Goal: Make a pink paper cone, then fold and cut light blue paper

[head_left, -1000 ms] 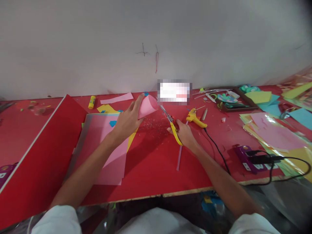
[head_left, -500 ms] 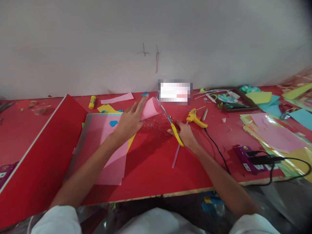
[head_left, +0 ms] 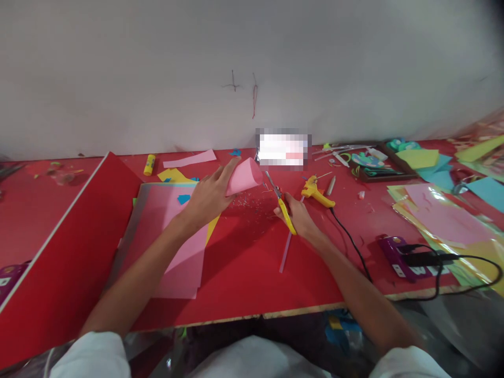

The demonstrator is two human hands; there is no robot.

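Note:
My left hand is closed around a pink paper cone, its wide mouth facing right. A pair of scissors with yellow handles is in my right hand, blades pointing up and left. The blade tips stand just right of the cone's mouth, apart from the paper. Small pale scraps lie on the red table under the cone. Beneath the scissors is a translucent glue stick or strip. Pink paper sheets lie under my left forearm.
Beside my right hand lies a yellow glue gun with a black cord. A purple power box with plugged cables sits right. A red board stands tilted at left. A glue stick tube and a dark tray are farther back.
The scissors have drawn back from the cone's rim, slightly down and right, and their blades have left the paper. My left hand keeps the cone nearly in place.

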